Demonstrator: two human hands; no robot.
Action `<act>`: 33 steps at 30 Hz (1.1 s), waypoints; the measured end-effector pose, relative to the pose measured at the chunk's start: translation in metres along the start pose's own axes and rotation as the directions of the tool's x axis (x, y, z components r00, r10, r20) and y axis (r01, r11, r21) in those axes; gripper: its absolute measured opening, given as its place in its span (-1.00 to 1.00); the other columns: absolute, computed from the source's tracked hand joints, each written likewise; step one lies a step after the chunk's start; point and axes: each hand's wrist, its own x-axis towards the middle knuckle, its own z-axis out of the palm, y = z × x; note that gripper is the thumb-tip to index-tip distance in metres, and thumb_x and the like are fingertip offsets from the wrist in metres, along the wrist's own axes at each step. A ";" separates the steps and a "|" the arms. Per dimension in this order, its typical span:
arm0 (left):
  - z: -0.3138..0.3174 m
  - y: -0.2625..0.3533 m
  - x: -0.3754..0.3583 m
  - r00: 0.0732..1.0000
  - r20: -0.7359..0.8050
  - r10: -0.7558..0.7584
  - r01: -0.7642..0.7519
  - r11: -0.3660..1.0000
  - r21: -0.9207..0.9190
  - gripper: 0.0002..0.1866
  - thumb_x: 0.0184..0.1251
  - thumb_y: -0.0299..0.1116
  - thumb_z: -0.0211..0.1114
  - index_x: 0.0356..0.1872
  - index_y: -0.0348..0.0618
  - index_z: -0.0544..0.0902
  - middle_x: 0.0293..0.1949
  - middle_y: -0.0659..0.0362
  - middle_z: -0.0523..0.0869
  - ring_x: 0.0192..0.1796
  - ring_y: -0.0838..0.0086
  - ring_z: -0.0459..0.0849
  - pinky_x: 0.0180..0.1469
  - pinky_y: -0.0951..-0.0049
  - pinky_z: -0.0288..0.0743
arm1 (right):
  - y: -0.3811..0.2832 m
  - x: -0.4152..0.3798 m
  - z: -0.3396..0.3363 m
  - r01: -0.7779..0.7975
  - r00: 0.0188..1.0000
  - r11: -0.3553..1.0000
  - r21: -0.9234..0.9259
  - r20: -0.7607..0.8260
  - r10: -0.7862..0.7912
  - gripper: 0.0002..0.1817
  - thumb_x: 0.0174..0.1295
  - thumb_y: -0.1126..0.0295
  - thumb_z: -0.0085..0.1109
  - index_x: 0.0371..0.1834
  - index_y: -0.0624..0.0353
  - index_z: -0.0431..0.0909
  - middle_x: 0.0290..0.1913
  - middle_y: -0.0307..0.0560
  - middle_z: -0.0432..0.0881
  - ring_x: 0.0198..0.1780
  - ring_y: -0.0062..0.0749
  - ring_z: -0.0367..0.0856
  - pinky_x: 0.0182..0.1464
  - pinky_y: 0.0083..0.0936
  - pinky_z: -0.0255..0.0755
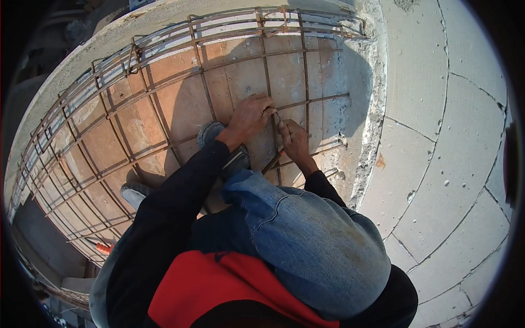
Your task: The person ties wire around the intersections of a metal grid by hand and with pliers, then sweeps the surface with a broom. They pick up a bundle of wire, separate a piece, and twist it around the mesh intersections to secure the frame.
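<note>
My left hand [252, 116] is at a crossing of the rebar grid [268, 71], its fingers pinched together around a thin tie wire [278, 116]. Just to the right and lower, my right hand [295, 141] has its thumb and fingers closed on the same wire, which curves between the two hands. A rusty upright bar passes close beside both sets of fingertips. Below my right hand, a dark tool handle with a red-orange part [273, 162] lies slanted near the bars, partly hidden by my knee.
My shoes [210, 133] stand among the bars over wooden formwork boards [186, 104]. A rough concrete edge [372, 126] runs along the right, beside pale block masonry [426, 109]. At the lower left is an orange-handled object [104, 249]. A curved concrete rim [82, 63] borders the far side.
</note>
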 end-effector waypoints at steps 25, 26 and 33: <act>-0.126 -0.007 0.049 0.924 -0.240 -0.299 0.254 0.946 -0.202 -0.71 0.39 -0.26 0.22 -0.03 -0.25 0.66 -0.24 0.18 0.72 -0.14 0.53 0.64 -0.02 0.45 0.51 | -0.058 0.032 -0.014 0.430 0.860 0.559 -0.709 0.133 -0.493 -0.75 0.03 0.26 0.34 -0.26 0.10 0.60 -0.29 -0.15 0.59 -0.11 -0.27 0.50 0.07 -0.20 0.24; -0.123 0.001 0.045 0.914 -0.234 -0.330 0.271 0.929 -0.253 -0.72 0.40 -0.27 0.22 -0.04 -0.25 0.66 -0.26 0.18 0.71 -0.15 0.53 0.64 -0.01 0.47 0.51 | -0.054 0.034 -0.011 0.431 0.878 0.541 -0.723 0.198 -0.435 -0.76 0.06 0.27 0.34 -0.25 0.10 0.62 -0.32 -0.15 0.59 -0.16 -0.24 0.51 0.02 -0.21 0.27; -0.110 -0.009 0.018 0.852 -0.221 -0.475 0.297 0.785 -0.543 -0.78 0.39 -0.30 0.20 -0.13 -0.22 0.69 -0.36 0.21 0.71 -0.32 0.55 0.60 -0.21 0.49 0.50 | -0.037 0.035 0.014 -0.300 0.951 0.923 -0.239 -0.144 0.272 -0.78 0.24 0.26 0.16 -0.27 0.20 0.64 -0.27 -0.03 0.66 -0.19 -0.16 0.60 -0.07 -0.29 0.37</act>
